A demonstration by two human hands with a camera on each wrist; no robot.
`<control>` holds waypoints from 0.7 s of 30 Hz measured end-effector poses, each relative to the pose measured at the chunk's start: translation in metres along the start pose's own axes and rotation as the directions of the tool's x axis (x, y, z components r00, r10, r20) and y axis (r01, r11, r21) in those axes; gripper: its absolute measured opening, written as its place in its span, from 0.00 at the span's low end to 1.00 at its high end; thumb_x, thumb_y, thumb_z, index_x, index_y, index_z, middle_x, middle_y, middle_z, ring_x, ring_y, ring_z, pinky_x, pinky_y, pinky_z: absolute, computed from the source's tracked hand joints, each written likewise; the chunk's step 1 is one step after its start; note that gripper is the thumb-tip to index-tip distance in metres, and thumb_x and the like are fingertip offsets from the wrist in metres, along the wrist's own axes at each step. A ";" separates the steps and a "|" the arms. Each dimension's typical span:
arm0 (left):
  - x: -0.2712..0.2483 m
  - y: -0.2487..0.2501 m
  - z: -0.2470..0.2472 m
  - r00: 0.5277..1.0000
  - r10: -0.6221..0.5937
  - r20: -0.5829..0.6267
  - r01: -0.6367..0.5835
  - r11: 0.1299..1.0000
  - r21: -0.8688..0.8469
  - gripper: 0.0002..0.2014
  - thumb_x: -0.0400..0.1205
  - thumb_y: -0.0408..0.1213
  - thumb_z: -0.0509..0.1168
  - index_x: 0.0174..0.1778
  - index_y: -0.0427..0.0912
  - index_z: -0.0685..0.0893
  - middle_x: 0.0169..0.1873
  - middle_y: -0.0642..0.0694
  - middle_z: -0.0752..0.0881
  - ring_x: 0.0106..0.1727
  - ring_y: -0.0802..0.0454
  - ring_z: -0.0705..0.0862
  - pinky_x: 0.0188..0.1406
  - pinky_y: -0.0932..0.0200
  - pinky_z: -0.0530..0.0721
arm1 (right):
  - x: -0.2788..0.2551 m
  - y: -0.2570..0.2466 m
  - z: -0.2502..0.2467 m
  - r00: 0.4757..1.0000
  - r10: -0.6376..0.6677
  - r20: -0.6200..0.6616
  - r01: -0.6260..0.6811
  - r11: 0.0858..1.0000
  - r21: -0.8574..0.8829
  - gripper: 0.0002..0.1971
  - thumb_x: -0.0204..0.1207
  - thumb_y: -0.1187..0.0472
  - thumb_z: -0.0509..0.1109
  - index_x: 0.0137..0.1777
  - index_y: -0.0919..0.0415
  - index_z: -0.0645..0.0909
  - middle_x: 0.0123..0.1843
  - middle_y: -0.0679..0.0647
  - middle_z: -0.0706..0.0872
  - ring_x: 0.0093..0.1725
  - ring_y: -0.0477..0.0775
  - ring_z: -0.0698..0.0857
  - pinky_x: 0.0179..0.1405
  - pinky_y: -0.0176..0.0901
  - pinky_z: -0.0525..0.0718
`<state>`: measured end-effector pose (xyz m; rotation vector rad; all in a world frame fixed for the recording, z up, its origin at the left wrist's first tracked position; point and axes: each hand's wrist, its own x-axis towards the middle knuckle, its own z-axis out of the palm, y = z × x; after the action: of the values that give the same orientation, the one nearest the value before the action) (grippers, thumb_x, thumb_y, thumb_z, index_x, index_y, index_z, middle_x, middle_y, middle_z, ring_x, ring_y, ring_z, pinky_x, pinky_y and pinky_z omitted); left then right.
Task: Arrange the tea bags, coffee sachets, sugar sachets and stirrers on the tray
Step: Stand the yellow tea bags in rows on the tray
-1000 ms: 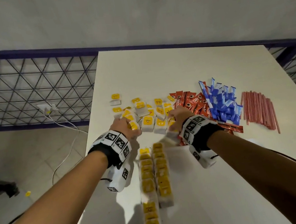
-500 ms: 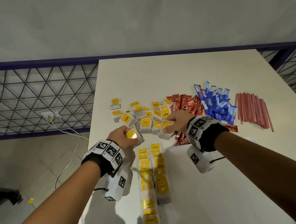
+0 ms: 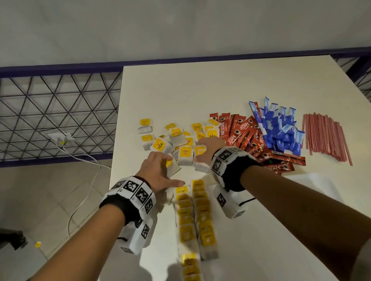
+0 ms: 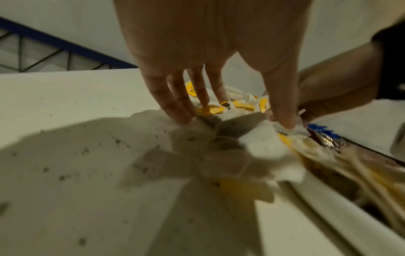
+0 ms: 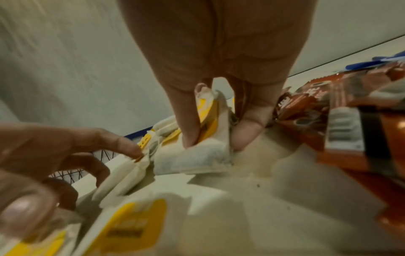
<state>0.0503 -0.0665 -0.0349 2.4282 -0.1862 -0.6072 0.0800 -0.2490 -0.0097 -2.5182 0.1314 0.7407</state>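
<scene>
Loose tea bags (image 3: 181,141) with yellow tags lie heaped at the table's middle left. My left hand (image 3: 174,172) hovers at the heap's near edge, its straight fingers (image 4: 177,114) and thumb spread and touching tea bags (image 4: 260,140) on the surface. My right hand (image 3: 204,148) pinches one tea bag (image 5: 197,157) between thumb and finger. Two rows of tea bags (image 3: 194,212) run toward me on the white tray (image 3: 319,181). Red coffee sachets (image 3: 242,135), blue sugar sachets (image 3: 280,130) and red stirrers (image 3: 323,136) lie to the right.
The white table (image 3: 219,84) ends at a blue-framed wire mesh fence (image 3: 35,117) on the left. A socket with a white cable (image 3: 76,159) sits on the floor below. Bare table surface stretches behind the piles.
My left hand lifted a tea bag from the heap, came down near the top of the left row and spread its fingers. My right hand stayed at the heap's near edge, pinching a tea bag.
</scene>
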 end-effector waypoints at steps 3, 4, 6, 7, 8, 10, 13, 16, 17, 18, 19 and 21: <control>0.000 0.005 0.001 0.998 0.032 0.060 -0.043 0.980 0.193 0.48 0.63 0.52 0.79 0.76 0.44 0.63 0.72 0.46 0.62 0.71 0.44 0.65 0.70 0.56 0.64 | 0.001 0.002 0.001 1.000 -0.026 0.011 0.025 1.000 0.014 0.28 0.77 0.60 0.69 0.77 0.60 0.67 0.80 0.57 0.64 0.79 0.57 0.65 0.71 0.41 0.66; 0.000 0.006 0.002 0.996 0.029 0.087 -0.049 0.969 0.241 0.49 0.64 0.53 0.79 0.77 0.45 0.61 0.73 0.47 0.60 0.71 0.44 0.63 0.71 0.55 0.64 | 0.001 0.005 0.001 0.999 -0.034 0.018 0.034 0.999 0.020 0.28 0.77 0.60 0.69 0.77 0.60 0.66 0.80 0.56 0.64 0.79 0.56 0.63 0.71 0.39 0.64; 0.000 0.007 0.000 0.988 0.004 0.151 -0.052 0.947 0.316 0.49 0.65 0.56 0.77 0.78 0.48 0.59 0.75 0.48 0.57 0.73 0.43 0.60 0.73 0.52 0.63 | 0.000 0.008 0.001 0.999 -0.038 0.020 0.037 0.999 0.037 0.29 0.77 0.57 0.70 0.76 0.60 0.67 0.80 0.54 0.64 0.79 0.54 0.63 0.70 0.37 0.62; 0.000 0.007 -0.001 0.984 -0.006 0.178 -0.057 0.937 0.345 0.48 0.66 0.56 0.76 0.79 0.49 0.60 0.76 0.48 0.56 0.74 0.42 0.59 0.75 0.50 0.63 | 0.000 0.010 0.000 0.999 -0.033 0.013 0.032 0.998 0.053 0.29 0.76 0.56 0.70 0.76 0.60 0.68 0.80 0.54 0.65 0.79 0.54 0.64 0.69 0.37 0.63; 0.001 0.006 -0.003 0.979 -0.006 0.203 -0.070 0.927 0.370 0.47 0.67 0.57 0.75 0.79 0.49 0.60 0.76 0.47 0.55 0.75 0.41 0.59 0.76 0.48 0.63 | -0.001 0.011 0.000 1.000 -0.023 0.005 0.023 0.997 0.071 0.29 0.76 0.56 0.71 0.75 0.60 0.69 0.80 0.54 0.65 0.79 0.54 0.64 0.70 0.38 0.65; 0.002 0.005 -0.007 0.969 -0.006 0.248 -0.096 0.913 0.397 0.46 0.69 0.55 0.75 0.79 0.47 0.60 0.77 0.45 0.56 0.77 0.41 0.59 0.76 0.49 0.63 | -0.002 0.014 -0.003 1.000 -0.005 -0.006 0.006 0.996 0.088 0.30 0.75 0.55 0.72 0.75 0.60 0.69 0.80 0.55 0.65 0.78 0.57 0.67 0.71 0.44 0.68; 0.000 0.002 -0.011 0.963 0.008 0.269 -0.125 0.899 0.420 0.43 0.72 0.49 0.74 0.79 0.46 0.61 0.77 0.43 0.58 0.77 0.42 0.62 0.75 0.55 0.62 | -0.007 0.018 -0.010 1.000 -0.012 0.010 0.011 0.996 0.093 0.31 0.74 0.54 0.72 0.75 0.60 0.68 0.80 0.55 0.64 0.72 0.59 0.75 0.59 0.47 0.78; -0.003 0.001 -0.013 0.965 0.030 0.261 -0.131 0.918 0.376 0.38 0.75 0.44 0.72 0.78 0.43 0.63 0.75 0.42 0.61 0.77 0.46 0.63 0.73 0.61 0.61 | -0.011 0.023 -0.016 0.999 -0.041 -0.016 0.043 0.992 0.121 0.29 0.73 0.55 0.73 0.73 0.61 0.71 0.79 0.55 0.67 0.52 0.38 0.85 0.47 0.38 0.79; -0.004 0.000 -0.013 0.965 0.039 0.259 -0.133 0.924 0.358 0.36 0.75 0.41 0.72 0.78 0.42 0.64 0.74 0.41 0.63 0.76 0.46 0.64 0.72 0.63 0.61 | -0.012 0.024 -0.017 0.999 -0.045 -0.030 0.048 0.991 0.128 0.29 0.73 0.55 0.73 0.73 0.61 0.72 0.78 0.55 0.68 0.47 0.39 0.83 0.43 0.36 0.79; -0.005 -0.001 -0.013 0.966 0.045 0.255 -0.134 0.931 0.340 0.35 0.76 0.38 0.72 0.77 0.41 0.64 0.73 0.40 0.64 0.76 0.46 0.65 0.72 0.63 0.62 | -0.013 0.025 -0.018 0.998 -0.045 -0.038 0.049 0.989 0.137 0.28 0.73 0.56 0.74 0.72 0.61 0.72 0.78 0.55 0.69 0.43 0.43 0.81 0.37 0.33 0.77; -0.005 -0.002 -0.012 0.969 0.050 0.243 -0.129 0.938 0.323 0.34 0.76 0.35 0.71 0.77 0.41 0.65 0.72 0.39 0.64 0.75 0.45 0.67 0.71 0.62 0.63 | -0.013 0.026 -0.018 0.998 -0.044 -0.044 0.050 0.988 0.144 0.28 0.72 0.56 0.74 0.72 0.61 0.72 0.77 0.55 0.69 0.43 0.47 0.79 0.31 0.32 0.75; -0.007 -0.004 -0.012 0.979 0.048 0.196 -0.104 0.953 0.284 0.33 0.75 0.31 0.71 0.76 0.41 0.66 0.71 0.39 0.64 0.71 0.44 0.70 0.69 0.56 0.69 | -0.013 0.027 -0.019 0.998 -0.048 -0.049 0.055 0.989 0.138 0.28 0.72 0.56 0.74 0.71 0.61 0.73 0.77 0.55 0.70 0.48 0.51 0.80 0.26 0.30 0.73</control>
<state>0.0500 -0.0556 -0.0264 2.6299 -0.4770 -0.8241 0.0723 -0.2827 -0.0013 -2.3965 0.1287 0.6317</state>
